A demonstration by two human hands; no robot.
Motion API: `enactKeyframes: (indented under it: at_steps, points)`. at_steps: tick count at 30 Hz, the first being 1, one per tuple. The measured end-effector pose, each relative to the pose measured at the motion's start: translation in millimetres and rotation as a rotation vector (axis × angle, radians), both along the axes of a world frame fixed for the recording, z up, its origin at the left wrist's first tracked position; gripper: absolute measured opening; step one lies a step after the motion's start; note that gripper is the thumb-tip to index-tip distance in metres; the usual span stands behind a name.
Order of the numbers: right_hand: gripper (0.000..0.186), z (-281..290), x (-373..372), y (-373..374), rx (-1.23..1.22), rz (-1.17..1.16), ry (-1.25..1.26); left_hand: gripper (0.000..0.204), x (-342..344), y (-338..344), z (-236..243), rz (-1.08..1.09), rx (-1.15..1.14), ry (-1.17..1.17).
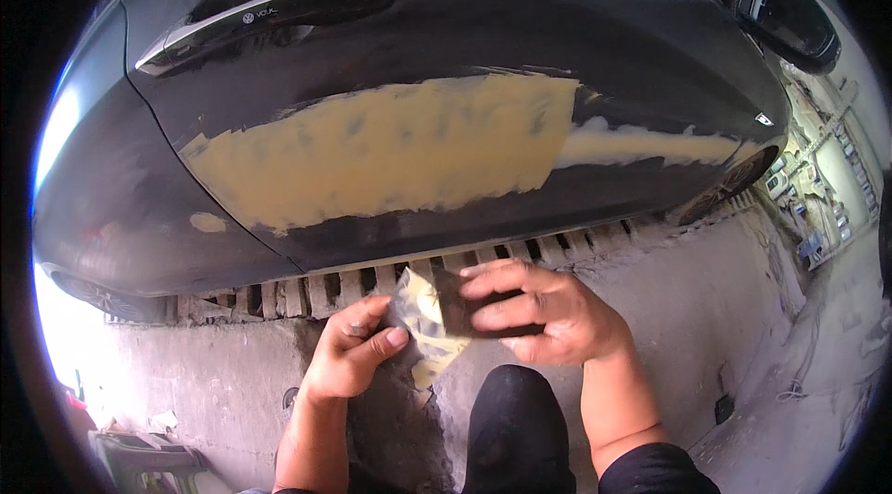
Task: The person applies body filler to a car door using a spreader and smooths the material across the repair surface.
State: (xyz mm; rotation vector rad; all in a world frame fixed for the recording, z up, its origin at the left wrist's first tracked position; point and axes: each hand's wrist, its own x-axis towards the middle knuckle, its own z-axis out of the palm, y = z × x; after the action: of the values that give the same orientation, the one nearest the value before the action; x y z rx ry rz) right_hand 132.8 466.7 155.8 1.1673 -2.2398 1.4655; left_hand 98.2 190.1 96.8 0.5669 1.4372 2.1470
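My left hand [346, 355] pinches the edge of a small flat piece smeared with pale yellow putty [426, 319], thumb on its face. My right hand [562, 316] grips a dark flat spreader [453, 301], fingers bent over it, with its edge against the smeared piece. Both hands are in front of a dark car door [465, 25], apart from it. A broad patch of yellow filler [390, 159] covers the middle of the door. From its right end a paler, thinner strip [641, 145] runs toward the front wheel.
The door handle [269, 15] is above the patch and the side mirror [790, 15] juts out at upper right. Below the sill runs a slotted grate [339, 291]. My knee [518, 429] rises beneath my hands. Shelves with items [827, 187] stand at far right.
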Motion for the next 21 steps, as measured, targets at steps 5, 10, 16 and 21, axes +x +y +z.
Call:
enactKeyframes:
  at_steps: [5,10,16,21]
  points:
    - [0.055,-25.4,-6.8,10.3,0.358,-0.465,0.061,0.036,15.6,13.0,11.2,0.107,0.043,-0.031]
    - [0.052,-25.3,10.1,-17.6,0.259,-0.71,0.331,0.041,11.4,25.1,14.8,0.255,0.029,-0.024]
    - [0.043,-38.5,9.9,-43.2,0.401,-0.781,0.448,0.042,12.1,31.6,9.2,0.277,-0.034,0.021]
    - [0.052,-67.1,-0.3,-5.6,0.415,-0.827,0.332,0.029,9.8,17.4,-19.0,0.677,-0.354,0.648]
